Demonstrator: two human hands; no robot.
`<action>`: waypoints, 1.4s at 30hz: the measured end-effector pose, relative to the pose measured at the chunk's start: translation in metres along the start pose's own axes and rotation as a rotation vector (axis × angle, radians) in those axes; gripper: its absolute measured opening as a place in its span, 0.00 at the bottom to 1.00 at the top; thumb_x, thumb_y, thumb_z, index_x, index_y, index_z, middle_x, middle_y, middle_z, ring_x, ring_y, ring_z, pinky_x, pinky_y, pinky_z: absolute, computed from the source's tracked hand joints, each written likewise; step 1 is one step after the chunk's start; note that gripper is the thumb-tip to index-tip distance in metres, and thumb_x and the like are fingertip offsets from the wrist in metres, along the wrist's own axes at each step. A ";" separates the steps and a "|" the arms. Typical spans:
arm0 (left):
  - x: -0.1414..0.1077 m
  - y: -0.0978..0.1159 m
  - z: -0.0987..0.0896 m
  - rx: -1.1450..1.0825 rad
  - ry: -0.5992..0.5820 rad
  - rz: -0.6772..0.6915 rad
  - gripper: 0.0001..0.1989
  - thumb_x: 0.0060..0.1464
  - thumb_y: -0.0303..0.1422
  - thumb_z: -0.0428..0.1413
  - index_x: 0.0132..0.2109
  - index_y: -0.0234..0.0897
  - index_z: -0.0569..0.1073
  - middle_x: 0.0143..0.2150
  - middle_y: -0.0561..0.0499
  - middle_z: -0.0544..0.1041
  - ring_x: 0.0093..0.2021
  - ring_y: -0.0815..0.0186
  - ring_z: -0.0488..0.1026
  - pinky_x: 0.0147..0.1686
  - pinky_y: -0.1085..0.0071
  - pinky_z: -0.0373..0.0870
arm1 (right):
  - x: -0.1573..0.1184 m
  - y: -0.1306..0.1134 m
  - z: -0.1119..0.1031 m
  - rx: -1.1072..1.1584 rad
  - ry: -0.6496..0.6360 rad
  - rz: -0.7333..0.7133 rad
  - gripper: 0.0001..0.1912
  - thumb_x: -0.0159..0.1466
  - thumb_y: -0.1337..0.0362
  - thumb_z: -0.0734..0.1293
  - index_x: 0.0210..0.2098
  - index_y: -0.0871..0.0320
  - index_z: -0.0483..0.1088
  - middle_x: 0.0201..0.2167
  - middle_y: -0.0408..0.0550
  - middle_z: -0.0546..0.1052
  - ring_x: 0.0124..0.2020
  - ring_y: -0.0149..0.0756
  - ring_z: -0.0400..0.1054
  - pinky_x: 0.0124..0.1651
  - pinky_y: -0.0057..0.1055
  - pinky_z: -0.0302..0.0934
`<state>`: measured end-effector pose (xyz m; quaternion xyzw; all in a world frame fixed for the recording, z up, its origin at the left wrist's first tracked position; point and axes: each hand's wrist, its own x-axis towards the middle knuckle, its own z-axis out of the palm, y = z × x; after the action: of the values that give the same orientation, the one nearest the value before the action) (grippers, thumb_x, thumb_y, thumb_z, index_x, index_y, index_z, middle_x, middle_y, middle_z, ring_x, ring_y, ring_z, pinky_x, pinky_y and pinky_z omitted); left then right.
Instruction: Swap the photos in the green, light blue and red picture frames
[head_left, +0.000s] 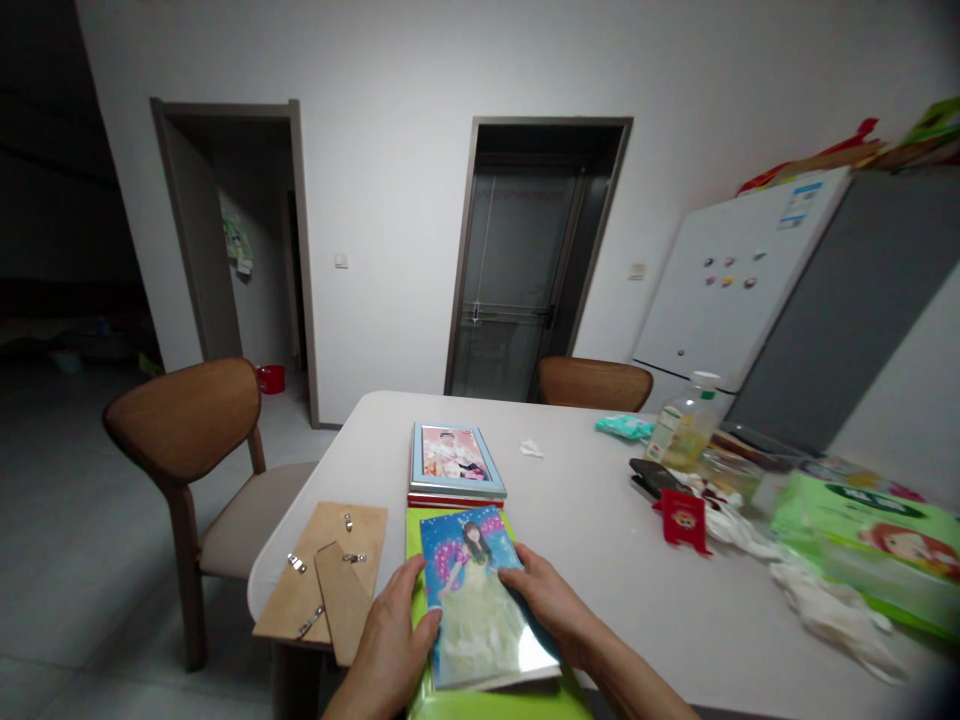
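Note:
A glossy photo print [480, 600] of a figure in a pale dress lies over a lime-green picture frame [442, 703] at the table's near edge. The fingers of my left hand [397, 630] grip its left side, thumb on the picture. At the right side my right hand [551, 605] holds it the same way, with its thumb on top. Most of the green frame is hidden under the print. To the left rests a brown backing board [307, 560] with metal clips and a stand leg. Just beyond the print is a stack of picture frames [490, 478], a light blue one uppermost.
On the table's right side are a plastic bottle [682, 420], a black wallet-like item [652, 478], a red packet [684, 520], crumpled tissues [832, 610] and a green tissue pack [870, 540]. Chairs stand at the left [187, 430] and far side [596, 383].

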<state>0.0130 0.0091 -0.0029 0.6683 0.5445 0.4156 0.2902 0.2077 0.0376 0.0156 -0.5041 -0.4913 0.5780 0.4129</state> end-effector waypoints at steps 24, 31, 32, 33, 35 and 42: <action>0.000 -0.013 0.012 0.170 -0.036 0.101 0.27 0.39 0.26 0.50 0.50 0.29 0.64 0.53 0.40 0.64 0.53 0.59 0.60 0.53 0.64 0.54 | 0.007 -0.003 -0.005 -0.622 0.142 -0.168 0.14 0.51 0.64 0.57 0.35 0.62 0.66 0.37 0.53 0.74 0.37 0.39 0.67 0.40 0.30 0.57; 0.001 -0.009 0.011 0.196 -0.054 0.093 0.27 0.38 0.25 0.50 0.51 0.28 0.64 0.54 0.39 0.64 0.54 0.59 0.60 0.54 0.63 0.54 | 0.000 -0.012 -0.006 -1.168 0.213 -0.120 0.19 0.56 0.54 0.54 0.36 0.59 0.66 0.33 0.56 0.73 0.34 0.44 0.67 0.34 0.32 0.54; 0.001 -0.008 0.011 0.197 -0.054 0.093 0.27 0.38 0.25 0.50 0.51 0.27 0.64 0.54 0.39 0.64 0.54 0.59 0.60 0.54 0.63 0.54 | -0.001 -0.012 -0.005 -1.209 0.220 -0.107 0.19 0.56 0.53 0.54 0.37 0.59 0.66 0.33 0.56 0.73 0.34 0.44 0.67 0.33 0.33 0.54; 0.000 -0.007 0.010 0.198 -0.055 0.093 0.27 0.38 0.25 0.50 0.51 0.27 0.64 0.53 0.39 0.64 0.54 0.58 0.60 0.54 0.63 0.54 | -0.002 -0.011 -0.005 -1.249 0.230 -0.100 0.20 0.56 0.52 0.53 0.38 0.59 0.66 0.33 0.56 0.73 0.33 0.44 0.67 0.33 0.33 0.54; 0.000 -0.006 0.010 0.194 -0.055 0.086 0.27 0.38 0.25 0.50 0.50 0.27 0.64 0.53 0.39 0.64 0.54 0.58 0.60 0.54 0.63 0.54 | -0.003 -0.009 -0.003 -1.320 0.257 -0.119 0.21 0.57 0.52 0.52 0.39 0.59 0.65 0.34 0.56 0.71 0.34 0.44 0.66 0.33 0.34 0.54; 0.002 -0.007 0.011 0.161 -0.046 0.051 0.28 0.35 0.25 0.51 0.49 0.32 0.66 0.53 0.42 0.65 0.53 0.58 0.60 0.54 0.63 0.54 | -0.002 0.006 -0.001 -1.394 0.342 -0.182 0.22 0.58 0.54 0.52 0.47 0.58 0.60 0.47 0.56 0.63 0.45 0.46 0.58 0.40 0.37 0.52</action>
<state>0.0192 0.0129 -0.0133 0.7125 0.5521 0.3621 0.2375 0.2086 0.0349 0.0099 -0.6908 -0.7141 0.0066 0.1130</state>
